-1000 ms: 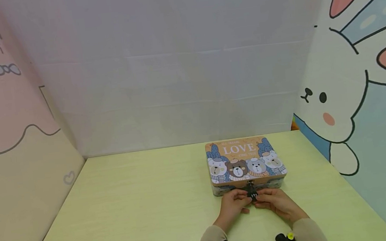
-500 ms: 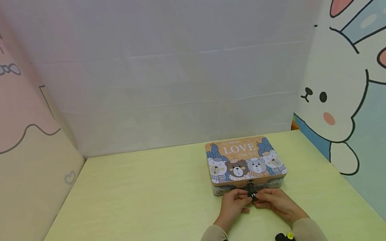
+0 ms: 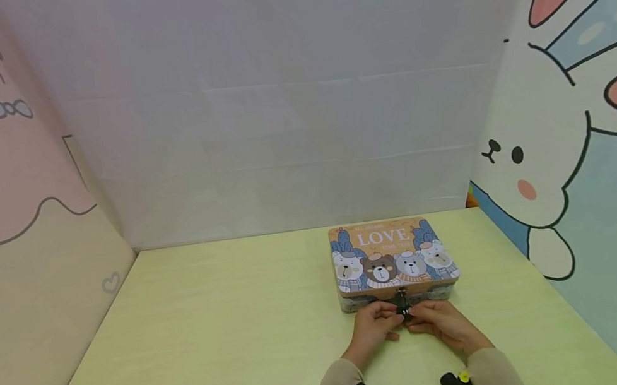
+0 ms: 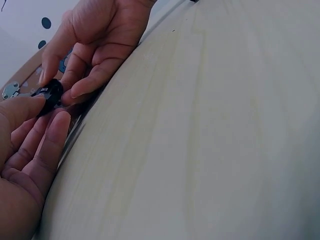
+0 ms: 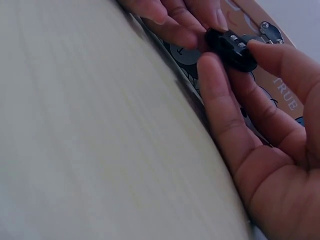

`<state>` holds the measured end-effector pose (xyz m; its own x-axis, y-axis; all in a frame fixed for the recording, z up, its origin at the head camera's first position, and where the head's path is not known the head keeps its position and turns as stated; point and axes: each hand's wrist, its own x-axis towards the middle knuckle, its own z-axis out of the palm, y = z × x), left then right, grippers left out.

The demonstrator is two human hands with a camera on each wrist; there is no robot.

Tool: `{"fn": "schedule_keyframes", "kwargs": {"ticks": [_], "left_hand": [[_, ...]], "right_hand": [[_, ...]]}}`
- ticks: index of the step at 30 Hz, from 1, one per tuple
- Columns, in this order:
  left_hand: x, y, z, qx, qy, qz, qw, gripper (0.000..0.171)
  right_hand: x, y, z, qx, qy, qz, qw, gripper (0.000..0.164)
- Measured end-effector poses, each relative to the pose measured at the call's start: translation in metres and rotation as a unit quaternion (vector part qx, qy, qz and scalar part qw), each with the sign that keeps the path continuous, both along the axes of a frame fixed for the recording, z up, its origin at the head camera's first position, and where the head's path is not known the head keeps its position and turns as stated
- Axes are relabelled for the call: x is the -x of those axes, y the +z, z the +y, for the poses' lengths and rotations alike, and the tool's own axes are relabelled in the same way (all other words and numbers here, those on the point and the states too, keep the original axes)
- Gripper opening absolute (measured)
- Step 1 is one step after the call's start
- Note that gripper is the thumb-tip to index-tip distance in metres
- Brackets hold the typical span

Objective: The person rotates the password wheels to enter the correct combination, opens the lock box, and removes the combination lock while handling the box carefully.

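Note:
A black combination padlock (image 3: 404, 311) hangs at the front clasp of a tin box (image 3: 390, 253), whose lid is down and printed with bears and "LOVE". My left hand (image 3: 371, 327) pinches the padlock from the left, and my right hand (image 3: 443, 322) pinches it from the right. In the right wrist view, small silvery dials show on the face of the padlock (image 5: 231, 49), between the fingertips of both hands. The metal clasp (image 5: 271, 33) sits just beside it. From the left wrist, the padlock (image 4: 49, 95) is partly covered by my left thumb.
The box stands toward the back right of a pale yellow table (image 3: 215, 330). A white wall (image 3: 276, 107) rises behind, with cartoon-printed panels on both sides. Black wrist cameras with yellow marks, such as the right camera (image 3: 456, 384), sit by both sleeves.
The padlock has tipped slightly between my fingers, so its light dial marks look shorter in the head view. Both hands keep their hold in nearly the same place.

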<state>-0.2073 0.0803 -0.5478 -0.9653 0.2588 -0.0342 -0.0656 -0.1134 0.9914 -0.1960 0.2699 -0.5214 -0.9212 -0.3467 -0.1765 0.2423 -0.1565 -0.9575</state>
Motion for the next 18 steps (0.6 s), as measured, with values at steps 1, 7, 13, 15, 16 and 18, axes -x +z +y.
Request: {"fn": "schedule_keyframes", "kwargs": {"ticks": [1, 7, 13, 15, 16, 18], "left_hand": [[-0.0003, 0.0009, -0.0006, -0.002, -0.001, -0.002, 1.0000, 0.019], [-0.0011, 0.0022, -0.0016, -0.009, -0.003, -0.005, 0.9999, 0.019], [-0.0022, 0.0042, -0.0020, -0.008, -0.003, -0.008, 0.9999, 0.018], [-0.0026, 0.0055, -0.0026, -0.005, -0.006, -0.006, 1.0000, 0.017], [-0.0024, 0.0053, -0.0027, -0.004, -0.007, -0.005, 1.0000, 0.017], [-0.0021, 0.0051, -0.0028, -0.003, -0.010, -0.004, 0.9999, 0.017]], "right_hand": [[-0.0001, 0.0000, 0.0000, 0.000, 0.000, 0.000, 1.000, 0.019], [-0.0007, 0.0002, 0.0017, 0.025, 0.005, 0.000, 1.000, 0.019], [-0.0012, 0.0013, 0.0025, 0.042, 0.002, -0.012, 0.999, 0.018], [-0.0010, 0.0007, 0.0024, 0.040, 0.000, -0.014, 0.999, 0.019], [-0.0007, 0.0004, 0.0023, 0.038, -0.001, -0.015, 0.999, 0.019], [-0.0003, -0.0002, 0.0022, 0.035, -0.002, -0.014, 0.999, 0.017]]}}
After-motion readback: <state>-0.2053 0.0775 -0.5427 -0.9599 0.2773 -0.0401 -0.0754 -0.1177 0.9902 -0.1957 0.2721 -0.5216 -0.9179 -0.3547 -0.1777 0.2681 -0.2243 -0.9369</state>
